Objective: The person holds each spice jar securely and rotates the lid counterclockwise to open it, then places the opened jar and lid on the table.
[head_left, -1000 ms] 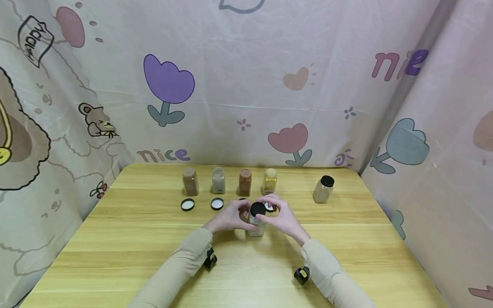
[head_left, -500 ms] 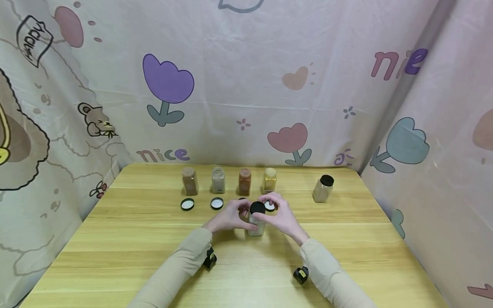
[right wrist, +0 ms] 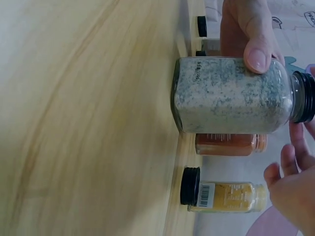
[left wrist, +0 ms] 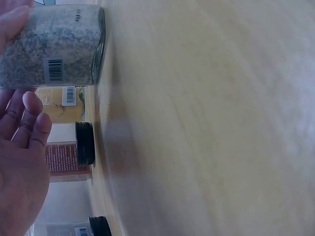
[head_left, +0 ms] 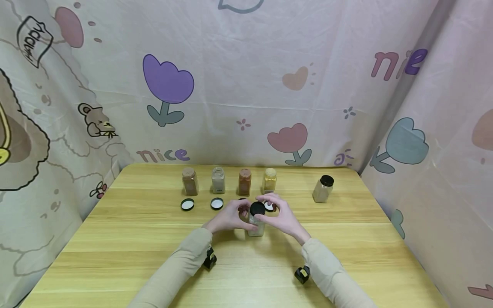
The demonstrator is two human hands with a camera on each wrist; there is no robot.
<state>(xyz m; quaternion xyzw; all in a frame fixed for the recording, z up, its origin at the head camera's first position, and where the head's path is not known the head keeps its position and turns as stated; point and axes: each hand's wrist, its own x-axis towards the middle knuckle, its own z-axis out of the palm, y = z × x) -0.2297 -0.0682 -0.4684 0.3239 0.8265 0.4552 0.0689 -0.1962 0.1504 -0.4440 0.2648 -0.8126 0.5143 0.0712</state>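
Note:
A clear glass jar (head_left: 256, 230) of whitish, grey-flecked seasoning stands upright on the table, its black lid (head_left: 257, 208) on top. My left hand (head_left: 230, 217) grips the body from the left; in the right wrist view its thumb (right wrist: 257, 58) presses on the glass. From the right, my right hand (head_left: 284, 219) pinches the lid between thumb and fingers. Below the lid, some glass thread shows in the right wrist view. The left wrist view shows the jar's barcode side (left wrist: 54, 54), with the lid out of frame.
Behind stand lidless jars: brown (head_left: 190, 184), pale grey (head_left: 218, 182), red-brown (head_left: 245, 184) and yellow (head_left: 269, 182). Before them lie upturned black lids (head_left: 187, 204), one mostly hidden by my left hand. A lidded jar (head_left: 322, 191) stands at the right. A patterned curtain (head_left: 231, 85) hangs behind the table.
The right hand's thumb and fingers have shifted slightly around the lid. The jar and the left hand stay in place.

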